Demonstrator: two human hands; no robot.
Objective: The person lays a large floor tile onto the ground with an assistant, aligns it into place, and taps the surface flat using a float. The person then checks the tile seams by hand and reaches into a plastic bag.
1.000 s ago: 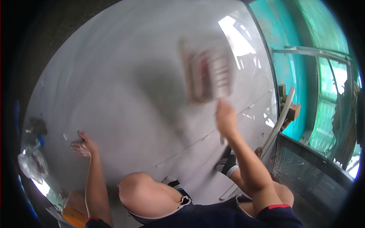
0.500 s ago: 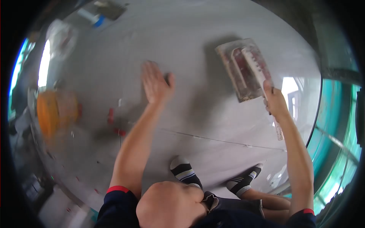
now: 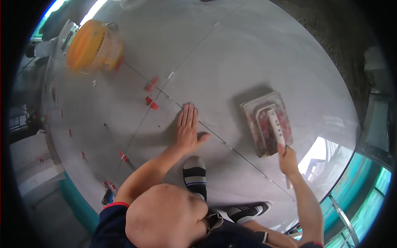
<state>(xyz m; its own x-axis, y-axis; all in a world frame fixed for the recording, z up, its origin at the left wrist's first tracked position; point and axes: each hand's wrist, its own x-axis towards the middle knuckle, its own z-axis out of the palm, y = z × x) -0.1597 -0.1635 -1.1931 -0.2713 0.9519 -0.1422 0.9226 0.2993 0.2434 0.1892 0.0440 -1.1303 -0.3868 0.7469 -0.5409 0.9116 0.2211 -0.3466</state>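
My left hand (image 3: 190, 129) lies flat on the glossy grey tile floor (image 3: 215, 66), fingers stretched across a tile joint and thumb out to the side. My right hand (image 3: 288, 159) is wrapped around the pale handle of a hand float (image 3: 284, 117), a worn rectangular plate with a dirty reddish middle. A shadow of the float falls on the tile at its left and upper side; whether its underside touches the floor I cannot tell. Beyond my left hand, red tile-levelling wedges (image 3: 151, 103) sit at the crossing of two joints.
A yellow bucket (image 3: 95, 46) stands at the upper left. More red wedges (image 3: 123, 156) and small white clips (image 3: 170, 75) dot the joints. My socked feet (image 3: 194, 175) are on the tiles. At the right, the tiling ends beside a metal frame (image 3: 345, 221) and green netting.
The view has swung, so the bucket and wedges appear higher. My left hand now rests flat on a tile joint. The float, still in my right hand, appears lower in view.
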